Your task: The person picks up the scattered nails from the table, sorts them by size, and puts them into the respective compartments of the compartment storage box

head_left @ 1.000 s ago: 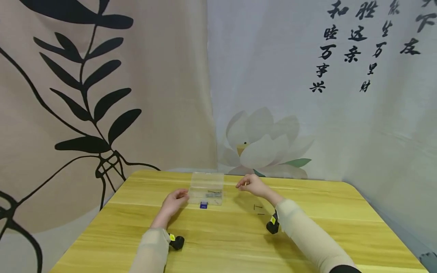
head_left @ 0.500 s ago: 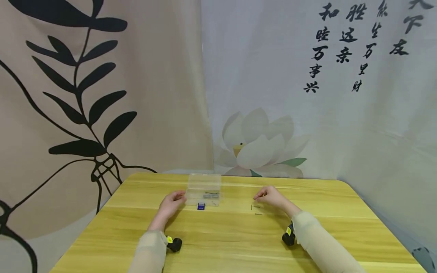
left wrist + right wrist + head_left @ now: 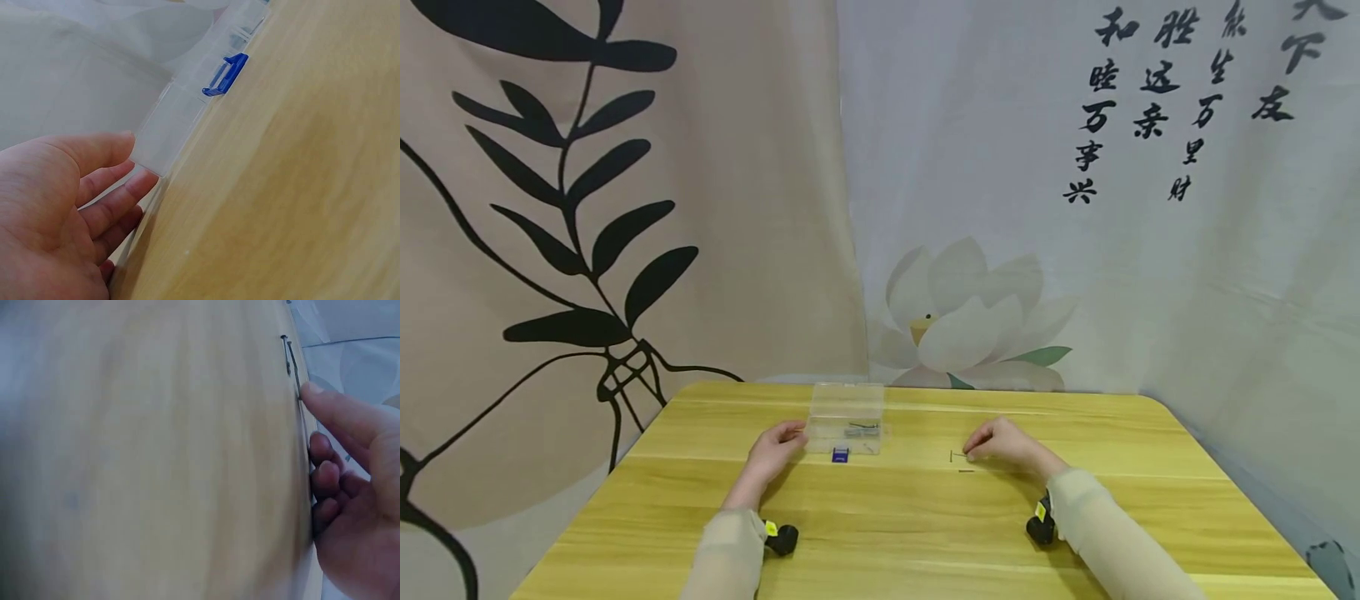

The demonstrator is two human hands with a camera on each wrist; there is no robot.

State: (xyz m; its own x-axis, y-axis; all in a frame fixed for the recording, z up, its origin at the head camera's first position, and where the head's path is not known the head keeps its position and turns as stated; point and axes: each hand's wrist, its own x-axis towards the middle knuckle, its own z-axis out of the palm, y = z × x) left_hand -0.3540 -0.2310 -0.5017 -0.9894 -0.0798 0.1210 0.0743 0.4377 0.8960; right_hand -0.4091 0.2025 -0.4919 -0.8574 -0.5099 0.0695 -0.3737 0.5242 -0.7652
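My left hand [image 3: 777, 450] is at the left side of a clear plastic box [image 3: 172, 131] with a blue latch [image 3: 226, 75]. In the left wrist view its thumb tip and fairly straight fingertips touch the box's near left corner. The raised lid [image 3: 848, 401] leans back, and some thin metal pieces [image 3: 862, 429] lie inside. To the right, my right hand [image 3: 1007, 442] is low over the table. Its thumb tip meets the end of a thin dark nail or screw [image 3: 295, 367]; I cannot tell whether it is pinched. A similar piece [image 3: 287, 357] lies beside it.
Both pieces lie on a wood-grain table [image 3: 880, 533]. Another short dark piece [image 3: 951, 457] is just left of the right fingertips. Behind the table hangs a printed cloth [image 3: 760, 208]. A small black camera [image 3: 784, 539] sits on the left wrist.
My right hand has moved from near the box's right side, rightward and down to the small metal pieces. My left hand stays at the box. The whole view has shifted slightly.
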